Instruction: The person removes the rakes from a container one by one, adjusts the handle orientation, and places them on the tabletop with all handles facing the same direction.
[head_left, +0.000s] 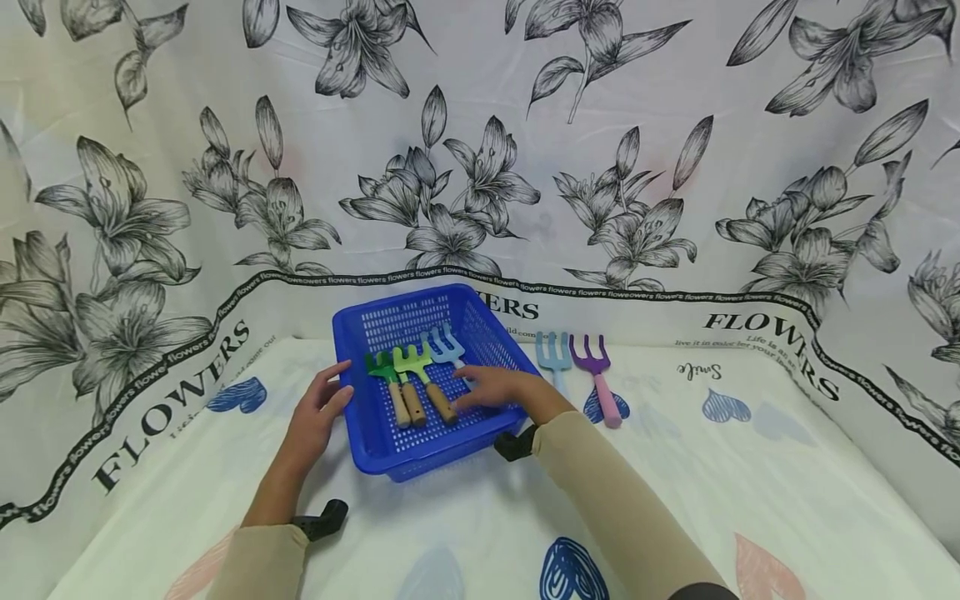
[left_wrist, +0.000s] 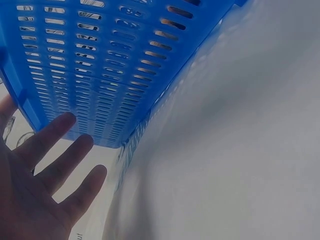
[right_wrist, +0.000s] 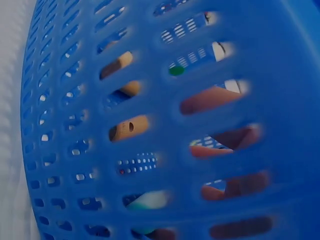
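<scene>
A blue plastic basket (head_left: 450, 454) with slotted walls stands on the white cloth. Several small garden forks lie inside, including a dark green fork (head_left: 383, 367) and a yellow-green fork (head_left: 417, 360) with wooden handles. My right hand (head_left: 495, 387) reaches over the basket's right rim, with thumb and fingers around the handle of a light blue fork (head_left: 447, 348). Its grip is partly hidden; through the slots, the right wrist view shows bits of fingers. At the left rim is my left hand (head_left: 318, 408), thumb and index at the edge. Its other fingers (left_wrist: 65, 162) spread straight outside the wall.
Right of the basket, another light blue fork (head_left: 553, 354) and a purple fork (head_left: 592, 362) with a pink handle (head_left: 609, 404) lie on the cloth (head_left: 675, 467). A flower-printed curtain (head_left: 637, 125) hangs behind and along both sides.
</scene>
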